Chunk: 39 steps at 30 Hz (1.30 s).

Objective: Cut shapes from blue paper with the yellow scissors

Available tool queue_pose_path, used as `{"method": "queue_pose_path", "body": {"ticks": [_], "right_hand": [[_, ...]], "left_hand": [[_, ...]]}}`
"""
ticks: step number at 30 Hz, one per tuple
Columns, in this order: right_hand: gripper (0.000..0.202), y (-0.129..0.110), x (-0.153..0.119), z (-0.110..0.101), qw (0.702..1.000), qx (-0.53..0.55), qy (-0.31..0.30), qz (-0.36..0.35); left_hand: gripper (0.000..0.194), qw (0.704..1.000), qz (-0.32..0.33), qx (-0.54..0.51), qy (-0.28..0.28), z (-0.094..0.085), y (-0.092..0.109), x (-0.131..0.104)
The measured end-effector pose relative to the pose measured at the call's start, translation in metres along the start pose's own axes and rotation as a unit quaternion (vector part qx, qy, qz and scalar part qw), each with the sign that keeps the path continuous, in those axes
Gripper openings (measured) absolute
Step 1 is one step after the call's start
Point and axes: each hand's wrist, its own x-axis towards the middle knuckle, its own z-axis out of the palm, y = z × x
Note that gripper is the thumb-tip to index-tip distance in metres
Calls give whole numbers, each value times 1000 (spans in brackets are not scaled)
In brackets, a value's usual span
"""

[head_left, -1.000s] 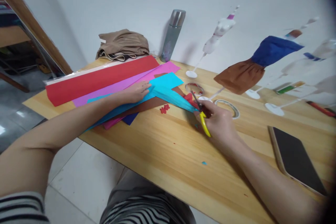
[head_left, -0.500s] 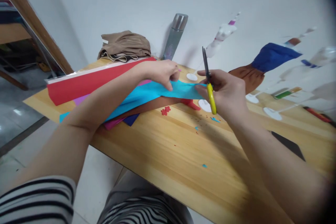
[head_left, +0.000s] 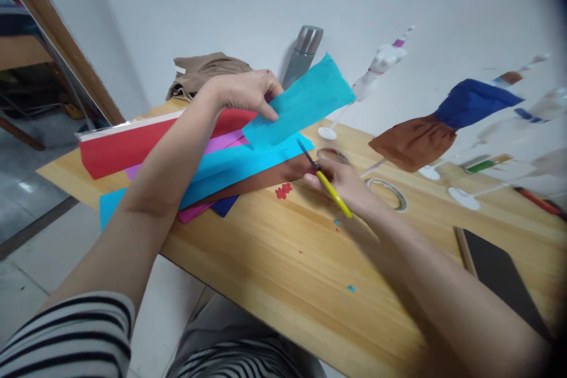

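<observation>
My left hand [head_left: 254,94] pinches the near edge of a blue paper piece [head_left: 305,100], which is raised and tilted above the table. Below it lies a longer blue sheet [head_left: 239,162], on top of brown [head_left: 266,180], magenta and dark blue sheets. Yellow-handled scissors [head_left: 332,192] are in my right hand [head_left: 339,180], their dark blades pointing up and left past the end of the blue sheet. Small red flower cutouts [head_left: 283,191] lie beside the brown sheet.
A red sheet [head_left: 119,144], a brown cloth [head_left: 212,71] and a grey bottle [head_left: 301,59] are at the back. Mannequin stands are at the right, one in a blue-and-brown dress [head_left: 416,136]. Tape rolls [head_left: 387,194], a dark flat object [head_left: 500,274] and scraps lie on the table [head_left: 266,266].
The blue piece has come up off the stack in my left hand. My right hand has let go of the blue paper and moved down and left with the scissors.
</observation>
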Motion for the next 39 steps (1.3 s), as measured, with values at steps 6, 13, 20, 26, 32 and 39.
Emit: {"method": "queue_pose_path", "body": {"ticks": [6,13,20,26,32,39], "right_hand": [[42,-29,17,12,974,-196,-108,-21],[54,-63,31,27,956,-271,-111,17],[58,-85,28,35,952,-279,-119,33],[63,-87,27,39,957,-264,-117,31],[64,-84,28,40,960,-252,-114,40],[57,-78,29,41,965,-236,-106,36]], "left_hand": [[26,1000,-14,23,7,-3,11,-1],[23,1000,-10,26,15,-4,13,-5],[26,998,-19,57,16,-5,12,-6],[26,1000,-4,26,13,-4,10,-5],[16,999,-2,25,27,-4,7,-5],[17,999,-2,26,26,-4,6,-5]]}}
